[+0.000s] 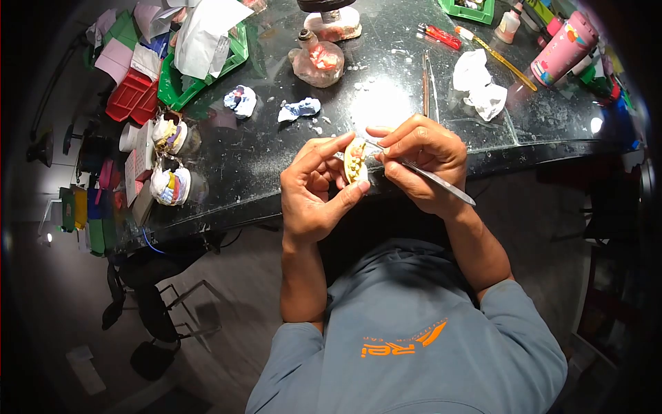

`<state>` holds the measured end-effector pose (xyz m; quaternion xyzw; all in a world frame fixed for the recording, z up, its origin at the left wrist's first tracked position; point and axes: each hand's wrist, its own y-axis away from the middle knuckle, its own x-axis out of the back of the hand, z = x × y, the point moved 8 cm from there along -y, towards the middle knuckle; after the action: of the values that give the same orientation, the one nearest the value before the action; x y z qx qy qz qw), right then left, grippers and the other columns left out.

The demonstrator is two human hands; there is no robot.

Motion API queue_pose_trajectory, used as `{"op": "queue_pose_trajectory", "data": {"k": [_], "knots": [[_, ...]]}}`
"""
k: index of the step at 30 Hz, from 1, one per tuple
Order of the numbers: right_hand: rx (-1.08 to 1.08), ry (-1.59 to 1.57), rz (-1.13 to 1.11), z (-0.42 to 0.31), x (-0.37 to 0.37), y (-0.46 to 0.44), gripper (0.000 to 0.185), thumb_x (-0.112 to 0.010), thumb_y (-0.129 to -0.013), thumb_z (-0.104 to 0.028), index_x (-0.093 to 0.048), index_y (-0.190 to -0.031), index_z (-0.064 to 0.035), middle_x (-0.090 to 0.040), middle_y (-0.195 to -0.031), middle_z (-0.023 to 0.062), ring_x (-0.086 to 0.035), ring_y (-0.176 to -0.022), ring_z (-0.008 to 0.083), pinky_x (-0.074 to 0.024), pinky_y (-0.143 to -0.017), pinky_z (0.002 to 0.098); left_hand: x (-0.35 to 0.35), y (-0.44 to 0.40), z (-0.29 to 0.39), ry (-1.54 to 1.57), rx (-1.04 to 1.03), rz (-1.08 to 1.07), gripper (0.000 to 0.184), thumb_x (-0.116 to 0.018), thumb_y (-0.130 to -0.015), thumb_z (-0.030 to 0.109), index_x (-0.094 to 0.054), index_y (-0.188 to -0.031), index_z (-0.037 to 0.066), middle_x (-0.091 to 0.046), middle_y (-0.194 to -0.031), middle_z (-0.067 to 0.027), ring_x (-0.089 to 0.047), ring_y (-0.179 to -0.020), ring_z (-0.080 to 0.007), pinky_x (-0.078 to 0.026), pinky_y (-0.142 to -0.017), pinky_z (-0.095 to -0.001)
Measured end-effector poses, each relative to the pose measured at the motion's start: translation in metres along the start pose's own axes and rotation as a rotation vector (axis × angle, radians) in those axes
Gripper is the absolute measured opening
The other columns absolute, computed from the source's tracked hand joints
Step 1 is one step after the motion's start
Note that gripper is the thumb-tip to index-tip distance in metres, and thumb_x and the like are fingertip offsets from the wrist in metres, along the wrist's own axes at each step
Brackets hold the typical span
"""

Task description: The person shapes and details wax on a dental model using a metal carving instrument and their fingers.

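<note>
My left hand is closed around a small pale dental model, holding it upright at the table's front edge between thumb and fingers. The model has yellowish and pinkish patches on the side turned to my right hand. In my right hand is a slim metal dental carving knife, held like a pen. Its wide, flat silver end points down to the right, and the thin working end reaches the model; whether it touches is too small to tell.
On the black table lie blue-white putty pieces, a glass spirit burner and crumpled tissue. Dental models stand at the left, near a green tray of papers. A pink bottle stands back right.
</note>
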<state>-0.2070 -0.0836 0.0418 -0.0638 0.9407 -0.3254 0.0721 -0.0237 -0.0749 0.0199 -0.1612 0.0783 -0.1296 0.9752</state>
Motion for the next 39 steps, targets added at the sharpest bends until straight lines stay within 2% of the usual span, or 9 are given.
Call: {"op": "queue_pose_trajectory", "data": {"k": [6,12,17,20,24,27,33,36,39], "knots": [[0.055,0.04,-0.014,-0.0056,-0.0015,-0.0007,0.009,-0.072,-0.076,0.009,-0.069,-0.081,0.0021,-0.07,-0.086,0.0113,-0.073,-0.082,0.0194,-0.064,-0.097,0.0446,-0.0008,-0.0013,0.0033,0.007,0.015,0.003,0.062,-0.084,-0.082,-0.006,-0.063,-0.14,-0.006,-0.062,-0.121,-0.0089,-0.061,-0.087,-0.0058,-0.05,-0.075,-0.0202],[-0.03,-0.052,0.02,-0.0031,-0.0028,0.0019,0.008,-0.068,-0.077,0.009,-0.064,-0.079,0.0016,-0.064,-0.079,0.0083,-0.07,-0.075,0.0139,-0.0646,-0.096,0.0451,-0.001,-0.0009,0.0022,-0.012,0.005,0.006,0.063,-0.086,-0.081,-0.006,-0.064,-0.14,-0.006,-0.062,-0.12,-0.0078,-0.061,-0.086,-0.0057,-0.048,-0.074,-0.0207],[0.003,-0.055,0.005,-0.0053,-0.0024,0.0013,0.009,-0.068,-0.079,0.009,-0.065,-0.081,0.0015,-0.065,-0.079,0.008,-0.068,-0.073,0.0132,-0.0645,-0.096,0.0458,-0.0007,-0.0004,0.001,-0.033,0.013,0.002,0.064,-0.087,-0.08,-0.005,-0.063,-0.14,-0.006,-0.063,-0.118,-0.0064,-0.062,-0.088,-0.0059,-0.049,-0.074,-0.0213],[0.007,-0.078,0.018,-0.0054,-0.0026,0.0016,0.009,-0.068,-0.08,0.01,-0.065,-0.082,0.0014,-0.065,-0.079,0.0082,-0.068,-0.073,0.0131,-0.0644,-0.096,0.0458,-0.001,0.0002,0.0013,-0.087,0.05,-0.024,0.064,-0.084,-0.082,-0.007,-0.058,-0.141,-0.008,-0.066,-0.114,-0.0085,-0.067,-0.095,-0.0107,-0.054,-0.082,-0.0244],[-0.028,-0.144,0.051,-0.0023,-0.0019,0.0039,0.009,-0.069,-0.082,0.009,-0.065,-0.082,0.0013,-0.066,-0.079,0.0093,-0.071,-0.076,0.0147,-0.0642,-0.096,0.0451,-0.0052,0.0001,0.0018,-0.069,0.083,0.025,0.065,-0.086,-0.079,-0.01,-0.055,-0.137,-0.006,-0.066,-0.119,-0.0117,-0.071,-0.097,-0.014,-0.06,-0.084,-0.0261],[-0.026,-0.165,-0.011,-0.0043,-0.0045,0.004,0.014,-0.065,-0.084,0.017,-0.063,-0.085,0.0028,-0.064,-0.084,0.0123,-0.071,-0.08,0.0175,-0.0611,-0.101,0.0564,-0.0079,-0.0007,0.0047,-0.096,0.043,0.069,0.065,-0.087,-0.078,-0.012,-0.052,-0.132,-0.005,-0.064,-0.121,-0.013,-0.074,-0.099,-0.0172,-0.064,-0.085,-0.0276],[0.07,-0.021,-0.079,-0.0106,-0.0065,0.002,0.015,-0.069,-0.081,0.016,-0.062,-0.08,0.0025,-0.069,-0.084,0.0159,-0.073,-0.081,0.0204,-0.065,-0.093,0.0526,-0.008,0.0018,0.003,-0.104,0.031,0.139,0.061,-0.087,-0.078,-0.014,-0.049,-0.124,-0.003,-0.062,-0.118,-0.0127,-0.076,-0.099,-0.0208,-0.066,-0.085,-0.0296],[0.084,-0.029,-0.077,-0.0088,-0.0082,0.0016,0.016,-0.077,-0.078,0.007,-0.063,-0.08,0.0002,-0.071,-0.081,0.0128,-0.074,-0.078,0.021,-0.0646,-0.085,0.0393,-0.0082,0.0028,0.0025,-0.136,0.006,0.163,0.059,-0.086,-0.077,-0.015,-0.049,-0.122,-0.002,-0.061,-0.12,-0.0134,-0.076,-0.099,-0.0217,-0.066,-0.085,-0.0301],[0.072,-0.024,-0.074,-0.0078,-0.009,0.0021,0.017,-0.078,-0.077,0.007,-0.063,-0.08,-0.0004,-0.072,-0.081,0.0127,-0.074,-0.078,0.0205,-0.0642,-0.084,0.0392,-0.0088,0.0051,0.0033,-0.173,-0.041,0.187,0.058,-0.085,-0.077,-0.015,-0.049,-0.12,-0.001,-0.059,-0.122,-0.0143,-0.076,-0.1,-0.0229,-0.066,-0.085,-0.0304]]}}
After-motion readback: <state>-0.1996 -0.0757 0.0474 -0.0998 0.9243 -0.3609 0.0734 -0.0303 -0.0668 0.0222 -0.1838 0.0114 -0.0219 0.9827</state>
